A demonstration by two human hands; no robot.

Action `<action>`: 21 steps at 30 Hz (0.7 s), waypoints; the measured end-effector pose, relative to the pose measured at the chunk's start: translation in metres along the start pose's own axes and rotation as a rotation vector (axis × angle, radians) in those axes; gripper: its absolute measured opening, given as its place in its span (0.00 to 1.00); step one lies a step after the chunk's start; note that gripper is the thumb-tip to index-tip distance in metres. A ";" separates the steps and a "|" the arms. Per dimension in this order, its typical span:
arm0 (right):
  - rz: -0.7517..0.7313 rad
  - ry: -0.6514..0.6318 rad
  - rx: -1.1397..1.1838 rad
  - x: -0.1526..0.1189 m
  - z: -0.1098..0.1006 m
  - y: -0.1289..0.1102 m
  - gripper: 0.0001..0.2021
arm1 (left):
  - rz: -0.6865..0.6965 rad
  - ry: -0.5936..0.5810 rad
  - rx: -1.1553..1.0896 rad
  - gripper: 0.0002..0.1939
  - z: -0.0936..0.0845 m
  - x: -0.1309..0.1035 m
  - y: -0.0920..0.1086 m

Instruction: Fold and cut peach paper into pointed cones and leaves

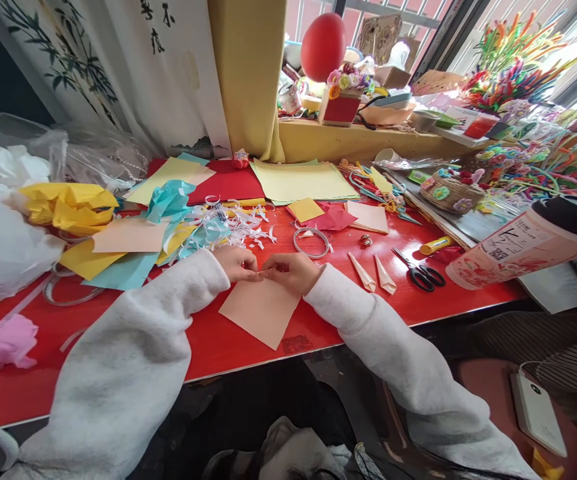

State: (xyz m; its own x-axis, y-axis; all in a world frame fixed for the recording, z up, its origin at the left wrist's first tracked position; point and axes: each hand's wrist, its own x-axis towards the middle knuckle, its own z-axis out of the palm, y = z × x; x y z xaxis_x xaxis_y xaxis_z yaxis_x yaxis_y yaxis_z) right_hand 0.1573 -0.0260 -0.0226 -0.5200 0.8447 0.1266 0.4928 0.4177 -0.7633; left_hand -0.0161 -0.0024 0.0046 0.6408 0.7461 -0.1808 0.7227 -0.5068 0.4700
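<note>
Head view: two bare hands come together low over the red table (213, 350), close to its near edge, where both forearms seem to reach without strain.
Left hand (238, 264): fingertips pinch the far edge of the peach sheet (262, 312), next to the other hand's fingers; the small grip probably serves precision more than strength.
Right hand (291, 271): thumb and finger pinch that same edge, the palm side partly over the paper, which likely steadies it.
Peach sheet: in front of the person, one corner pointing toward the table's near edge, its body otherwise uncovered; whether the pinched edge is folded cannot be told.
Paper cones (362, 273): two slim pieces side by side, right of the hands, presumably set apart so they stay uncrushed.
Scissors (412, 268): beyond the cones, handles toward the person's right, perhaps for an easy pick-up.
Tape roll (313, 255): flat just past the right hand, seemingly within reach.
White shreds (248, 223): heaped beyond the left hand, leaving the sheet unobstructed.
</note>
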 end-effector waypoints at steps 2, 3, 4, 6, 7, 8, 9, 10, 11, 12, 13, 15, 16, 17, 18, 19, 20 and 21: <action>0.006 -0.011 -0.015 -0.001 -0.002 -0.001 0.09 | -0.008 -0.001 -0.003 0.17 0.000 0.000 0.000; 0.009 -0.015 -0.018 -0.001 -0.002 -0.002 0.10 | -0.017 -0.011 -0.006 0.16 0.000 0.000 0.000; 0.013 -0.017 -0.013 -0.002 -0.003 -0.002 0.10 | -0.024 -0.024 -0.010 0.16 0.000 -0.001 0.000; 0.015 -0.023 0.012 -0.002 -0.004 -0.003 0.10 | -0.025 -0.052 -0.023 0.16 -0.001 -0.001 0.001; 0.014 -0.033 0.034 -0.002 -0.005 -0.003 0.11 | -0.019 -0.060 -0.025 0.16 -0.001 -0.001 0.001; 0.014 -0.045 0.055 -0.002 -0.005 -0.003 0.11 | -0.013 -0.062 -0.025 0.16 -0.002 -0.001 0.001; 0.018 -0.052 0.072 -0.002 -0.005 -0.003 0.12 | -0.009 -0.060 -0.025 0.16 -0.002 -0.001 0.002; 0.024 -0.053 0.082 -0.002 -0.005 -0.003 0.12 | -0.010 -0.054 -0.023 0.17 -0.002 -0.001 0.002; 0.028 -0.050 0.087 -0.001 -0.004 -0.002 0.12 | -0.015 -0.048 -0.021 0.16 -0.002 -0.001 0.003; 0.031 -0.043 0.087 -0.001 -0.004 -0.001 0.12 | -0.022 -0.043 -0.019 0.16 -0.002 -0.001 0.003; 0.029 -0.032 0.082 -0.001 -0.003 -0.001 0.11 | -0.027 -0.037 -0.017 0.16 -0.001 -0.001 0.003; 0.013 -0.001 0.058 0.000 -0.003 0.000 0.09 | -0.029 -0.026 -0.020 0.16 -0.002 -0.001 0.003; 0.007 0.011 0.045 0.000 -0.003 0.000 0.09 | -0.023 -0.024 -0.027 0.16 -0.002 0.000 0.002; 0.005 0.019 0.034 0.000 -0.002 0.000 0.08 | -0.012 -0.025 -0.036 0.16 -0.002 0.000 0.001; 0.003 0.022 0.031 0.000 -0.002 0.000 0.08 | 0.000 -0.027 -0.041 0.16 -0.003 0.000 0.001; 0.004 0.020 0.034 0.000 -0.002 0.000 0.08 | 0.010 -0.030 -0.043 0.16 -0.003 0.000 0.000; 0.009 0.013 0.043 0.000 -0.003 0.000 0.08 | 0.018 -0.031 -0.042 0.15 -0.004 0.000 0.000; 0.015 0.003 0.055 0.000 -0.003 0.000 0.09 | 0.019 -0.027 -0.040 0.15 -0.004 0.000 0.000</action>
State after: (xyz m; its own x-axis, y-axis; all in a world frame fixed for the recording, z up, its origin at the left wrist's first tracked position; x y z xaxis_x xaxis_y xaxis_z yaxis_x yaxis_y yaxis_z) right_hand 0.1592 -0.0255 -0.0208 -0.5107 0.8519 0.1161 0.4617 0.3857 -0.7988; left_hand -0.0175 -0.0006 0.0078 0.6611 0.7247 -0.1944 0.6999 -0.5024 0.5076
